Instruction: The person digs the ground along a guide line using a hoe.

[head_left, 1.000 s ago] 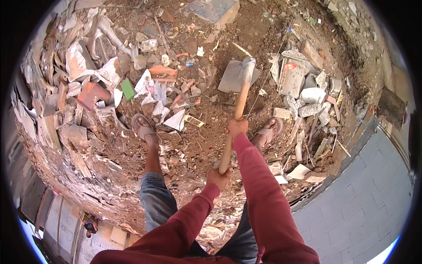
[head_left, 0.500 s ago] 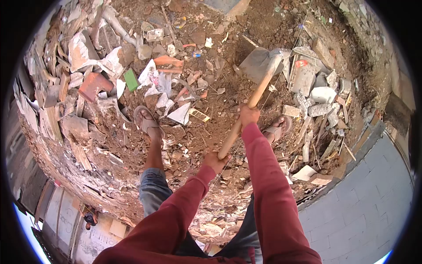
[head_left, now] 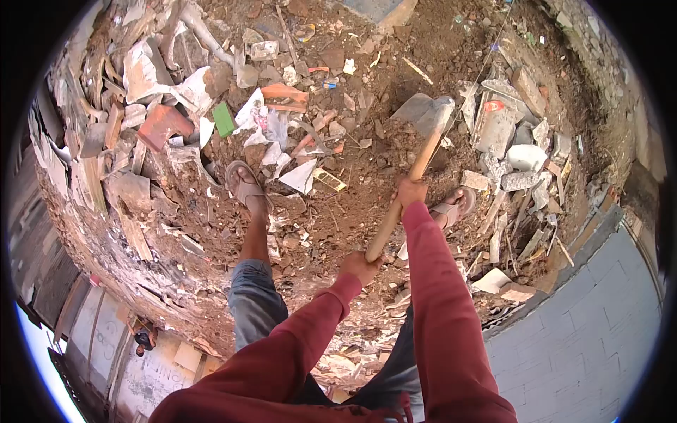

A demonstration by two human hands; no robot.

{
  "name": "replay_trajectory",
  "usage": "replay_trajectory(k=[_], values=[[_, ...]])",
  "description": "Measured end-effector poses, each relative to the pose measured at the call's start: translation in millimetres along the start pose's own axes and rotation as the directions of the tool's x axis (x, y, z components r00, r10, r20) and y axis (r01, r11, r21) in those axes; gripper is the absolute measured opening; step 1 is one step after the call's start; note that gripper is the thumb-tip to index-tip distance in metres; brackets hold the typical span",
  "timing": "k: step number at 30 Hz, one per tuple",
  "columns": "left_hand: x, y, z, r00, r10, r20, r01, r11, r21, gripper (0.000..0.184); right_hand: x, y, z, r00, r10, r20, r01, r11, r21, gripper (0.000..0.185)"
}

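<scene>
A hoe with a wooden handle slants across the middle of the head view, its broad metal blade resting on the brown soil at the far end. Near the handle's lower end my left hand is wrapped round the wood. Farther up the shaft, beside my right foot, my right hand grips it too. Soil partly covers the blade's near edge. A thin string runs over the ground past the hoe head.
Broken tiles and a green block lie left of the blade. Concrete rubble is heaped at the right, above a grey block wall. My sandalled feet stand either side of the handle. Another person is far off at the lower left.
The blade first swung right, then came to lie lower against the soil, with dirt at its near edge. Both hands kept hold of the handle. The whole view has shifted slightly.
</scene>
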State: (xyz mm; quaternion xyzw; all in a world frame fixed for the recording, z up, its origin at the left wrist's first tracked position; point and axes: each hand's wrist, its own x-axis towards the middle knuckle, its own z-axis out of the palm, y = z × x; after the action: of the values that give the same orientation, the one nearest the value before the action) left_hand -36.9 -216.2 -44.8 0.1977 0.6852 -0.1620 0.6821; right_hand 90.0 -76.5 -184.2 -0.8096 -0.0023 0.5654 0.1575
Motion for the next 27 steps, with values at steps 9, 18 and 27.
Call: replay_trajectory(k=[9,18,27], values=[[66,56,-24,0.99,0.14,-0.021,-0.141,0.962,-0.235,0.044,7,-103,37,0.897,-0.424,-0.128,0.408,0.903,-0.133,0.019],[-8,4,-26,0.996,-0.093,0.011,0.083,0.813,-0.577,0.042,-30,-22,72,0.938,-0.337,-0.083,0.219,0.76,-0.612,0.036],[54,105,-53,0.987,0.158,-0.043,-0.158,0.987,-0.015,0.052,7,-149,39,0.953,-0.283,-0.106,0.276,0.958,-0.076,0.021]])
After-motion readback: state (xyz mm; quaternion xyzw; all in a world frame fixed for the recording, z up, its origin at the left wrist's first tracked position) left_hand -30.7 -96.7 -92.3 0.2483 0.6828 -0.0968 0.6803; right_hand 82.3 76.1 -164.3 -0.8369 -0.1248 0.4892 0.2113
